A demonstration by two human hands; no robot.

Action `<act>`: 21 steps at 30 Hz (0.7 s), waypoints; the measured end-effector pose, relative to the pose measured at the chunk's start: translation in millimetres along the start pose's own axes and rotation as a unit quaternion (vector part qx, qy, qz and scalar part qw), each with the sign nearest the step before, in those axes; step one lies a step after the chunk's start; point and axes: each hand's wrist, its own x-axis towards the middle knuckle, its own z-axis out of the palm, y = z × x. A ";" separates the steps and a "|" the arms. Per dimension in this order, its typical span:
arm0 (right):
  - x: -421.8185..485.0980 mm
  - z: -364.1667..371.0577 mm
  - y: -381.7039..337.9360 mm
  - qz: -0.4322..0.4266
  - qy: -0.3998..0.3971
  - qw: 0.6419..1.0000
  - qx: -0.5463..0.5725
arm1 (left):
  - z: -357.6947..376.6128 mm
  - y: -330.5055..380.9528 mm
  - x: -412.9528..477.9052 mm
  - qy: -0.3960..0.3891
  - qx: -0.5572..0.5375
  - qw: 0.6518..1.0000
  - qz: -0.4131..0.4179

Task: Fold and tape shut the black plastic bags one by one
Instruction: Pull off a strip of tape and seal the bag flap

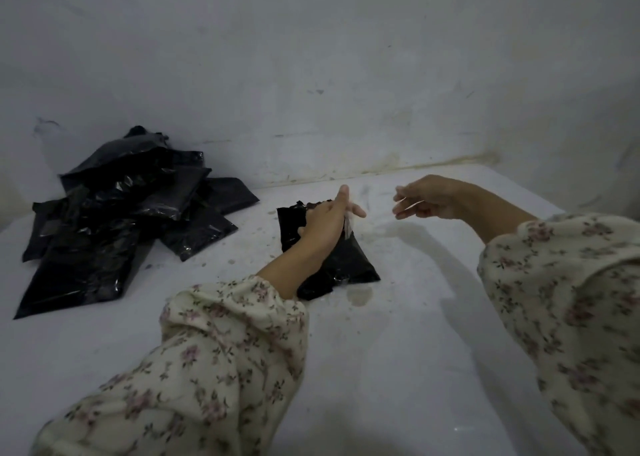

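A small filled black plastic bag (pixel 341 261) lies on the white surface in the middle. My left hand (pixel 327 221) lies flat on its upper part, fingers stretched toward the wall, pressing the bag down. A thin pale strip shows at the edge of that hand. To the right, above the surface, my right hand (pixel 427 197) hovers and pinches a thin strip of clear tape (pixel 408 206) between its fingertips. The two hands are apart.
A heap of several black plastic bags (pixel 128 213) lies at the left against the wall. A white surface (pixel 398 369), speckled with small marks, runs to a stained white wall (pixel 311 74) behind. A faint wet patch (pixel 360 296) lies beside the bag.
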 end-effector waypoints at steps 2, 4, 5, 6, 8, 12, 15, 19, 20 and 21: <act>0.0 0.2 0.5 -0.004 -0.011 1.000 0.004 | -0.1 -3.8 0.6 -0.011 -0.028 0.999 -0.020; -0.2 -2.1 2.1 -0.023 -0.008 1.000 0.000 | 0.5 -2.2 -3.1 -0.012 -0.055 0.998 -0.025; -2.6 -2.9 2.2 -0.038 0.002 0.999 -0.001 | 1.3 -1.0 -4.7 -0.012 -0.065 0.998 -0.022; -3.3 -5.1 3.6 -0.054 0.009 0.999 0.002 | 2.4 -0.2 -5.5 -0.010 -0.078 0.997 -0.021; -5.3 -8.7 6.0 -0.080 0.027 0.996 0.021 | 2.6 0.2 -4.3 -0.002 -0.088 0.996 -0.025; -9.3 -13.5 12.2 -0.142 0.054 0.986 0.067 | 1.2 5.0 -2.8 -0.005 -0.115 0.991 -0.068; -12.9 -10.9 22.4 -0.177 0.029 0.982 -0.051 | 1.7 7.7 -4.4 -0.016 -0.163 0.983 -0.086; -12.0 -3.2 47.1 -0.180 -0.015 0.953 -0.245 | 5.8 6.3 -5.1 -0.036 -0.209 0.974 -0.085; -12.3 -2.1 54.2 -0.182 -0.027 0.942 -0.280 | 6.6 6.4 -5.4 -0.038 -0.214 0.972 -0.087; -12.9 -1.5 60.8 -0.186 -0.038 0.932 -0.310 | 7.1 6.6 -5.7 -0.040 -0.219 0.971 -0.088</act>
